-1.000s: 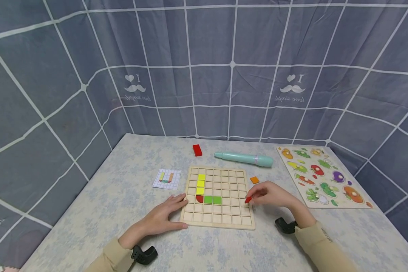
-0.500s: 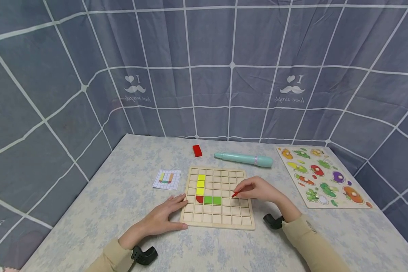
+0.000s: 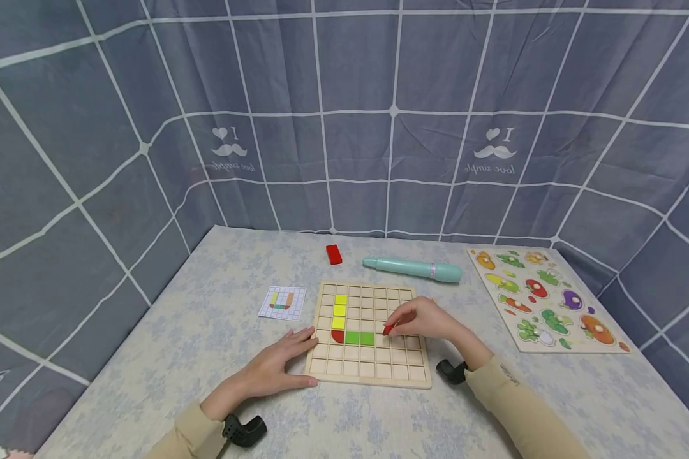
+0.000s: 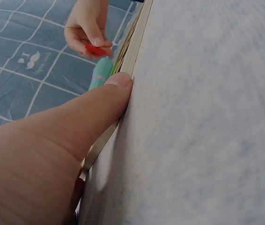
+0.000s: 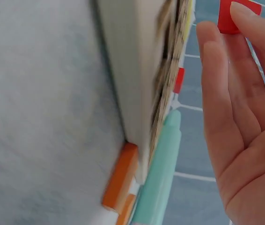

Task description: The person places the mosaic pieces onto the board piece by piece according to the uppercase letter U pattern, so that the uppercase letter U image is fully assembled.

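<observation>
Mirrored "I" [image 3: 508, 133], heart [image 3: 492, 134], "love simple" [image 3: 490, 169], on curtain [image 3: 356, 148]

Red piece [image 5: 226, 19] pinched above wooden grid board [image 3: 367, 370].

The grid board [image 3: 367, 370] is matt wood, with a paper card [image 3: 282, 303] left of it. Beyond the board, the pen-shaped tube [image 3: 411, 268] appears smooth, faintly glossy plastic; the curtain [image 3: 356, 150] behind the board is creased, matt cloth.

We count two hands [image 3: 272, 364] [image 3: 422, 319], one grid board [image 3: 367, 370] with three yellow tiles [image 3: 340, 310], two green tiles [image 3: 360, 338] and one rounded red tile [image 3: 337, 336] — plus one held red piece [image 5: 224, 18], and two orange blocks [image 5: 120, 177] beside the board. Toward the table's [image 3: 178, 357] far edge: one red block [image 3: 334, 254], one teal tube [image 3: 411, 268]; toward its right edge, one puzzle [image 3: 554, 298]; toward its left, one card [image 3: 266, 310].
</observation>
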Motion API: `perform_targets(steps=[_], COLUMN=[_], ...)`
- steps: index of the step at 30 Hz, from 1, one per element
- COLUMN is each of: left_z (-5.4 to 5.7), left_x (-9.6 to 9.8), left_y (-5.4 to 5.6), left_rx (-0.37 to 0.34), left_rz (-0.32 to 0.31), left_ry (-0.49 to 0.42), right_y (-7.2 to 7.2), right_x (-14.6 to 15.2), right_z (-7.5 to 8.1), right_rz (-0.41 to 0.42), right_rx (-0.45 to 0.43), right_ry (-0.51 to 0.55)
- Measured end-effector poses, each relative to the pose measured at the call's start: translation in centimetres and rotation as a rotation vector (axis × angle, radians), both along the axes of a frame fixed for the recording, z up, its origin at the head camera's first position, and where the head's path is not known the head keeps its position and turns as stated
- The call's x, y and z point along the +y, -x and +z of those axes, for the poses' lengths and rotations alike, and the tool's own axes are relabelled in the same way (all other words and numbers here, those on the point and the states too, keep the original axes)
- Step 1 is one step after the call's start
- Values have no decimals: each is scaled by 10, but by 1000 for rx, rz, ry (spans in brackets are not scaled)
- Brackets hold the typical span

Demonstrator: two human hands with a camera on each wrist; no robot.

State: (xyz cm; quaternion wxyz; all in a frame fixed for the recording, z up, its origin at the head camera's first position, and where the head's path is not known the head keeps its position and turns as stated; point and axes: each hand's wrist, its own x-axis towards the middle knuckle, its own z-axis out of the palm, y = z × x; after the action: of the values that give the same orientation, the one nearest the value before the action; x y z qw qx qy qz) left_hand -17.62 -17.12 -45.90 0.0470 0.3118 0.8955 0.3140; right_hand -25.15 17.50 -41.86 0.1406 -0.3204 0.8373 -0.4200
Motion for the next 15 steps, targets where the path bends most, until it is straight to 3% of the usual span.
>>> perform_targets(steps=[15], left_z=[-1], left_x=[0], left_y=[0], left_rx=[3], left_rz=[3], left_ry=[5], right_y=[-1], right_x=[-9], right_z=[-6], right_rz=[30], right_rx=[116], right_ry=[-86])
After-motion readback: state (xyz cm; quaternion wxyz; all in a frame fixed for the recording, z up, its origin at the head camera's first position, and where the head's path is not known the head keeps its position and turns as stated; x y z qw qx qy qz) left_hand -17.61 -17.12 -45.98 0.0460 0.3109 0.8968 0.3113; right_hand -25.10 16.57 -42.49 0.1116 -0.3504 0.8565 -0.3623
